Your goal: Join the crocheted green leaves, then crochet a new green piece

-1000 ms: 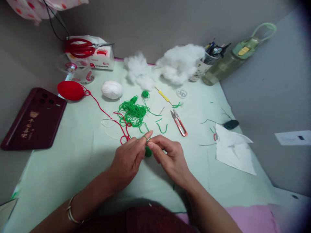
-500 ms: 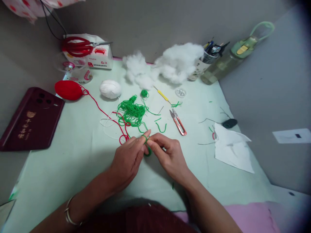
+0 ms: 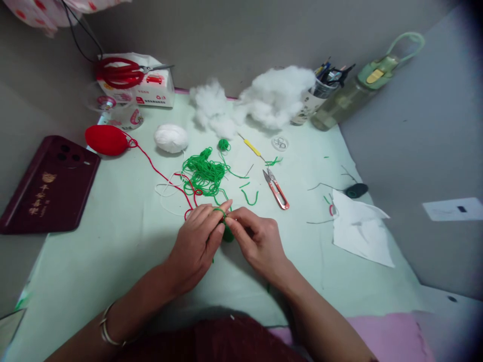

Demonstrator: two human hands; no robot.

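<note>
My left hand [image 3: 199,241] is closed around a small piece of green yarn work [image 3: 228,234], with a green strand looped over its index finger. My right hand [image 3: 258,241] pinches thumb and index finger together right against the strand; whatever thin thing may be between those fingertips is hidden. Both hands meet fingertip to fingertip above the table. Just beyond them lies a loose heap of green yarn [image 3: 206,171], with a small green yarn ball [image 3: 224,145] behind it. Orange-handled thread snips [image 3: 276,189] and a yellow-handled crochet hook [image 3: 252,147] lie to the right of the heap.
A red yarn ball [image 3: 106,140], a white yarn ball [image 3: 171,138] and a dark red phone [image 3: 49,186] are on the left. White stuffing [image 3: 277,95], a pen cup [image 3: 315,103] and a green bottle [image 3: 347,100] stand behind. White paper [image 3: 360,229] lies at right.
My left hand has shifted slightly left, its fingers now more bent around the yarn work. The green piece has turned and shows fuller below the fingertips. My right hand keeps its pinch.
</note>
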